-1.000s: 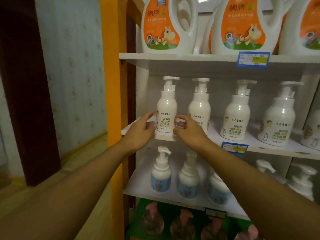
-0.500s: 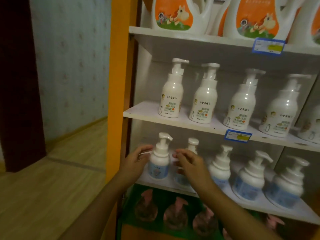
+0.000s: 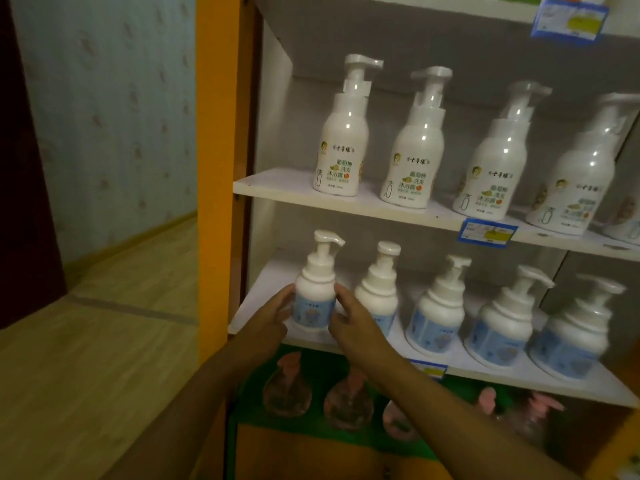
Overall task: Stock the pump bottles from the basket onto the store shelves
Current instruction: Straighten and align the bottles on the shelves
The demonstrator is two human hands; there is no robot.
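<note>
Both hands square up a blue-label pump bottle [image 3: 314, 296] at the lower shelf's [image 3: 519, 377] left front edge.
Left hand [image 3: 268, 315] and right hand [image 3: 353, 317] curl their fingers [image 3: 341, 292] round its sides, apparently to face the label forward.

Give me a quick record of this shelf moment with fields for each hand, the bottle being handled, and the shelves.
left hand: left hand holds the left side of the blue-label pump bottle
right hand: right hand holds the bottle's right side
bottle: upright, leftmost on the lower white shelf, nozzle pointing right
same row: four more blue-label bottles to its right
upper shelf: upper shelf carries taller white pump bottles
below: pink-pump bottles, blurred
</note>
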